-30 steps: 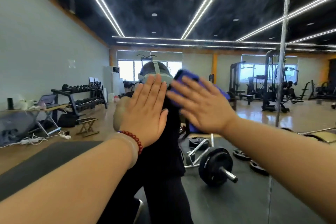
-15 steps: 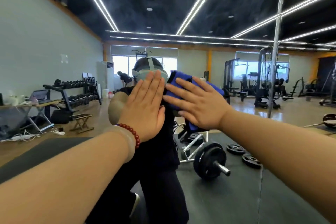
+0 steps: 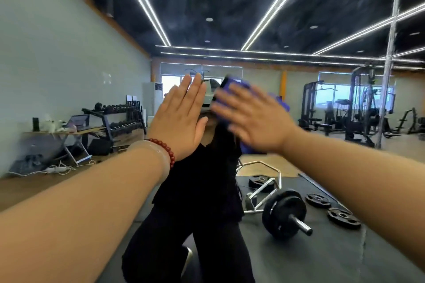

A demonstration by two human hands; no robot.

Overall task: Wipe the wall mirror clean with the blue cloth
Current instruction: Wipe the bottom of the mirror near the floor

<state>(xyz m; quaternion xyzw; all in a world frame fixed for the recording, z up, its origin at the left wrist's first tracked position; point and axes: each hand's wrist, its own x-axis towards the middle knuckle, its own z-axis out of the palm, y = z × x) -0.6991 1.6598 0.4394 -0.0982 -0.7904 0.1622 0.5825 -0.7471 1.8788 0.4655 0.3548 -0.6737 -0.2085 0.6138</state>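
Blue cloth (image 3: 282, 104) sits pinned between the right grip (image 3: 257, 119) and the wall mirror (image 3: 299, 248), just at 1 o'clock of centre, its edges showing past the spread, straight fingers. Nothing curls round it, so flat pressure alone holds it to the glass. The left grip (image 3: 181, 119), just beside at 11 o'clock, is released and seems to lie flat on the mirror, a red bead bracelet (image 3: 164, 148) at its wrist. Beyond, the glass reflects a barbell (image 3: 285, 216) at 5 o'clock and a dumbbell rack (image 3: 117, 119) at 9 o'clock. My worry is that the unclasped cloth slips or bunches mid-stroke, and that the bare left palm smears prints.
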